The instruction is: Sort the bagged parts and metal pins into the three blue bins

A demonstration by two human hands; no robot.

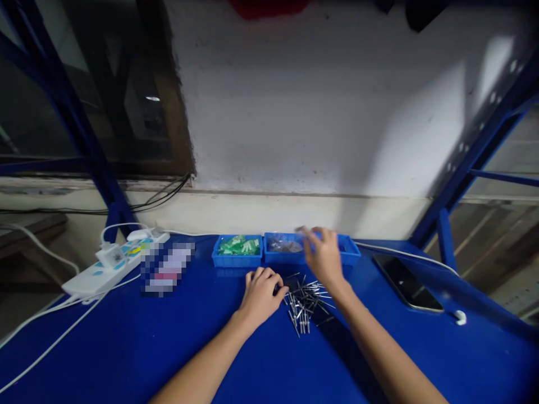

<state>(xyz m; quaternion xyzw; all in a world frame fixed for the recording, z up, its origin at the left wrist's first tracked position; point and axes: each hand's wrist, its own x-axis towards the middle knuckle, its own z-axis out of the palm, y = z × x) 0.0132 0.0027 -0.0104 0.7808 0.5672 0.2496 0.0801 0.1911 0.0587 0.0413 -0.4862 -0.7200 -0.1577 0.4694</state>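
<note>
Resting left hand [261,289] on the tabletop [189,348], right at the left edge of the pile of metal pins [302,308], with fingers curled and thumb tip close to the nearest pins; cannot tell whether pinched on one. Holding right hand [323,252] raised beyond the pile, over the long blue box [284,258], with fingers bent and blurred; cannot tell whether apart, together or clamped on something small.

Judging from the many loose, jumbled pins, probably well short of finished; cannot tell the amount already done.

Lying flat in a rough fan, sharing no single axis: on the pile's near side, pointing lengthwise toward the body; on its right side, slanting out to the right; in the middle, crossing one another. Too small to tell head from tip.

See also, beyond the pile and to its left, a small blue box [237,261] with green and white pieces [240,245]; well to its right, a phone [408,283].
</note>
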